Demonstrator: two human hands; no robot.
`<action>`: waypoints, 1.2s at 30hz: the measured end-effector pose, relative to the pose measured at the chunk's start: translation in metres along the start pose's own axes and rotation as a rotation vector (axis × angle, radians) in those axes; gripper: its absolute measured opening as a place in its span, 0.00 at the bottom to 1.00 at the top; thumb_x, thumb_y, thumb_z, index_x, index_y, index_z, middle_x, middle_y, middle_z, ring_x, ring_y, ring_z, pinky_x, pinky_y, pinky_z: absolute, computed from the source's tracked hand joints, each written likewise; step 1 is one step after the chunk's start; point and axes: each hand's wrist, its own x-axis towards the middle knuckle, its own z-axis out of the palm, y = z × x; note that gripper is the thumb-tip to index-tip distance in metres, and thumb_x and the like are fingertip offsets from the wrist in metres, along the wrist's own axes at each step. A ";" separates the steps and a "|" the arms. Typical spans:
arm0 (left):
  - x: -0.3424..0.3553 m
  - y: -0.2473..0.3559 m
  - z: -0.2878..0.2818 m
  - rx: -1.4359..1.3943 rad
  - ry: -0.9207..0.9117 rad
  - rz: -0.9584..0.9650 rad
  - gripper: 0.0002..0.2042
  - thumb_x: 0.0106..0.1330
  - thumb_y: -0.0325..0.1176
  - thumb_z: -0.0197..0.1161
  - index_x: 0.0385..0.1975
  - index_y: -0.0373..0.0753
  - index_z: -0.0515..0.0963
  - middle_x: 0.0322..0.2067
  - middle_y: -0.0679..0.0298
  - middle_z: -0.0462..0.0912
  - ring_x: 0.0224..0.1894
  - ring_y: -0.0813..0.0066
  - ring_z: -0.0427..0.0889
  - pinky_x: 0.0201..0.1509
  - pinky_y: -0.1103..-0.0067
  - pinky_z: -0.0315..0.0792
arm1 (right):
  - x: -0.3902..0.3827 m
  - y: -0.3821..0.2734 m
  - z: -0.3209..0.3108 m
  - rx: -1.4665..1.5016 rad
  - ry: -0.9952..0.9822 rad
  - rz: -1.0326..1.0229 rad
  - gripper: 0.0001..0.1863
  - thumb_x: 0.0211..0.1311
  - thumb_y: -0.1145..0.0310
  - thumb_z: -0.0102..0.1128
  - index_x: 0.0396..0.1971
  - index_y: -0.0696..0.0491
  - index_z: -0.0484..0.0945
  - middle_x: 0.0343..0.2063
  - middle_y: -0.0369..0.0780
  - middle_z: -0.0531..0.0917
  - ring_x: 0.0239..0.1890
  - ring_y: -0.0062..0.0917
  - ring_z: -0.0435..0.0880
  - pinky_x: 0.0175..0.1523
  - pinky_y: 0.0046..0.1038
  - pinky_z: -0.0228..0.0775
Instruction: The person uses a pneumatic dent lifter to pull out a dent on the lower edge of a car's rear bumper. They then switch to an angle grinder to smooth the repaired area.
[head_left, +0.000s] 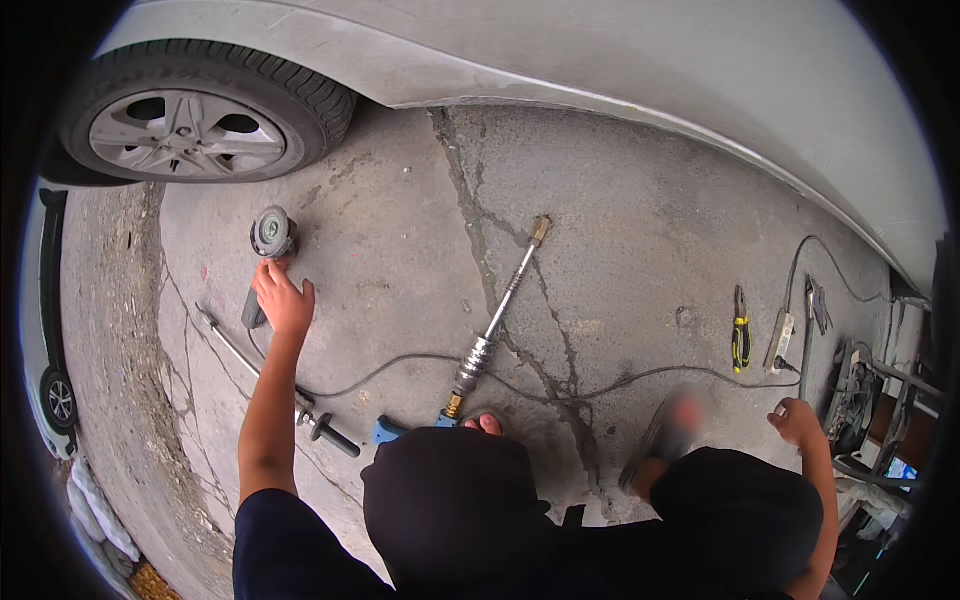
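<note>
My left hand (pixel 283 297) is over the body of an angle grinder (pixel 272 233), fingers extended and thumb standing apart. The grinder lies on the concrete with its round disc facing up, and its dark handle shows beside my wrist. Whether my fingertips touch it or hover just above, I cannot tell. My right hand (pixel 797 422) is at the right, fingers curled in; anything inside is hidden. Nearest to it are a power strip (pixel 780 342) with a plug in it and yellow-and-black pliers (pixel 741 332).
A slide hammer (pixel 480 360) with a blue grip lies before my feet. Left of it rests a metal rod with a black handle (pixel 336 437). A grey cable (pixel 640 378) crosses the cracked floor. Beyond stand a car's wheel (pixel 185 133) and pale body panel (pixel 640 60). Clutter stands far right.
</note>
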 end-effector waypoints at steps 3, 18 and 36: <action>-0.093 0.095 -0.046 -0.588 -0.324 0.191 0.32 0.55 0.35 0.70 0.58 0.29 0.66 0.46 0.45 0.75 0.50 0.47 0.76 0.54 0.61 0.70 | -0.020 -0.033 -0.016 0.364 0.064 0.082 0.13 0.57 0.63 0.64 0.30 0.59 0.80 0.20 0.48 0.83 0.25 0.38 0.84 0.33 0.36 0.74; -0.150 0.228 -0.056 -0.343 -0.776 0.316 0.24 0.54 0.43 0.68 0.41 0.31 0.68 0.39 0.43 0.81 0.40 0.45 0.83 0.43 0.59 0.78 | -0.007 -0.208 0.004 -0.031 0.224 -0.630 0.14 0.59 0.58 0.63 0.35 0.54 0.79 0.29 0.43 0.84 0.36 0.42 0.83 0.41 0.42 0.75; -0.311 -0.107 -0.175 -0.094 -0.328 -0.694 0.24 0.49 0.40 0.70 0.36 0.31 0.66 0.31 0.48 0.82 0.36 0.48 0.83 0.41 0.61 0.77 | 0.007 -0.185 0.006 0.066 0.278 -0.675 0.12 0.54 0.66 0.67 0.34 0.57 0.78 0.27 0.47 0.81 0.33 0.44 0.82 0.38 0.42 0.72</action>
